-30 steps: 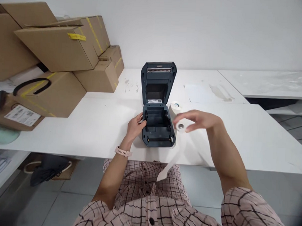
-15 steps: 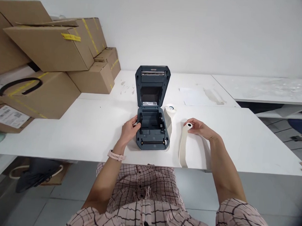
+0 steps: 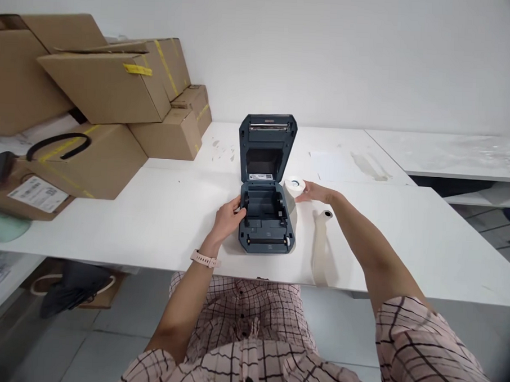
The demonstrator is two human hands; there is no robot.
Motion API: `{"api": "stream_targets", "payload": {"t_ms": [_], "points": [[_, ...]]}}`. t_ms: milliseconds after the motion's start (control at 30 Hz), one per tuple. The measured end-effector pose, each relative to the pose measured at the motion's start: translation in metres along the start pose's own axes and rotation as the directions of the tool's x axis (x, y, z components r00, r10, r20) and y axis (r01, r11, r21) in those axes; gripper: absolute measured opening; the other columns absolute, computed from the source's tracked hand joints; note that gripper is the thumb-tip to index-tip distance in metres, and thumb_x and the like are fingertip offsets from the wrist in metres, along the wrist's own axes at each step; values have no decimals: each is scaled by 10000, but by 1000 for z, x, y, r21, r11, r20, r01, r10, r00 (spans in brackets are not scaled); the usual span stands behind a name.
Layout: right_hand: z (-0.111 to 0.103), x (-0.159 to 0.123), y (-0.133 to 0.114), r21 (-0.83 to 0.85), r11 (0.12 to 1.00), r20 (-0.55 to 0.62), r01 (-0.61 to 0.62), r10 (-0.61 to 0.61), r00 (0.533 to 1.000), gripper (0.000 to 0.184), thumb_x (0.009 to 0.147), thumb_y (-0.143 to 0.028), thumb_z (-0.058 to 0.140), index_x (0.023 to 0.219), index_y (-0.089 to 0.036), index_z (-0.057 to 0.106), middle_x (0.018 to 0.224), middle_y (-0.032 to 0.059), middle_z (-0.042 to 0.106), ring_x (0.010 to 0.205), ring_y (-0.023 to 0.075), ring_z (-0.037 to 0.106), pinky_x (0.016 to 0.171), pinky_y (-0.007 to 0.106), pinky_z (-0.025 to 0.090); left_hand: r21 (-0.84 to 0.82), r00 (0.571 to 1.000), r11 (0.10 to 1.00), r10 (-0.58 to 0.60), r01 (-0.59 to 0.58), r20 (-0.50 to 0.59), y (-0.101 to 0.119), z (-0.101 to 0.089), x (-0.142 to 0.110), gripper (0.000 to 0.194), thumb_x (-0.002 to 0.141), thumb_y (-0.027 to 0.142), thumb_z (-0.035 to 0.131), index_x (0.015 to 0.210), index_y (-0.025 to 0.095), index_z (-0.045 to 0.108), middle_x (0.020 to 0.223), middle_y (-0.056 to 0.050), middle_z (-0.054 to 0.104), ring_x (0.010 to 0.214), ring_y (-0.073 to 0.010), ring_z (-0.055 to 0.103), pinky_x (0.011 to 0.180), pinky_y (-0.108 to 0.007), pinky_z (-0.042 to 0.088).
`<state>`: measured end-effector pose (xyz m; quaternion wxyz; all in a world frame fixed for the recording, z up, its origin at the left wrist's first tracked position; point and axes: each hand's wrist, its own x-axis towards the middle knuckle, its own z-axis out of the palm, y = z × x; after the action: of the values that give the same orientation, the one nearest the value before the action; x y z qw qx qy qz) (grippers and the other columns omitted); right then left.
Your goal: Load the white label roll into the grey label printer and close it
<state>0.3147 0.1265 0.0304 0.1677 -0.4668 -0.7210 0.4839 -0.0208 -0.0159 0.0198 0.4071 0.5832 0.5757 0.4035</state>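
We see a dark printer, lid raised, a white roll just beside it, a thin roll trailing its strip.

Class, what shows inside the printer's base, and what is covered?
In the base: a dark bay and, nearer the person, a black roller. The left hand covers some of the base's left side.

printer label, carton label: seemingly illegible

Stacked cardboard boxes, white wall
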Motion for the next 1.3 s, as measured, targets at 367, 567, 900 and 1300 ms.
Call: {"api": "stream_targets", "payload": {"t_ms": [367, 567, 900, 1300], "points": [[7, -33, -8, 215, 976, -104, 25, -3, 995, 496, 683, -540, 830, 1024, -222, 662, 984, 75, 776, 908, 284, 711, 843, 410, 590, -11, 999, 999, 34, -34, -25, -8, 5, 0, 592, 908, 302, 606, 1500, 286, 600, 1452, -40, 692, 1326, -306, 671, 1091, -402, 543], [12, -43, -96, -72, 973, 39, 217, -215, 976, 714, 688, -549, 852, 1290, -243, 619, 1269, 94, 723, 1152, 336, 677, 962, 452, 559, 86, 998, 996, 24, -19, -51, 4, 6, -8, 573, 926, 317, 568, 1498, 309, 599, 1416, -12, 720, 1293, -324, 688, 1063, -388, 533], [74, -1, -155, -813, 562, 230, 151, 72, 971, 619, 689, -526, 810, 1200, -225, 629, 1105, 133, 744, 957, 357, 707, 727, 417, 532, 132, 1000, 991, 9, -5, -29, 14, 5, -14, 597, 959, 333, 497, 1554, 300, 528, 1449, -18, 698, 1266, -306, 700, 1059, -395, 528], [104, -73, -108, -651, 571, 285, 500, -427, 858, 658, 1049, -598, 485, 1571, -198, 479, 1652, 156, 475, 1497, 360, 498, 1198, 582, 460, 116, 998, 993, 31, -24, -63, 6, 7, -12, 574, 961, 338, 523, 1533, 297, 555, 1485, -30, 666, 1312, -305, 680, 1082, -406, 523]]}}
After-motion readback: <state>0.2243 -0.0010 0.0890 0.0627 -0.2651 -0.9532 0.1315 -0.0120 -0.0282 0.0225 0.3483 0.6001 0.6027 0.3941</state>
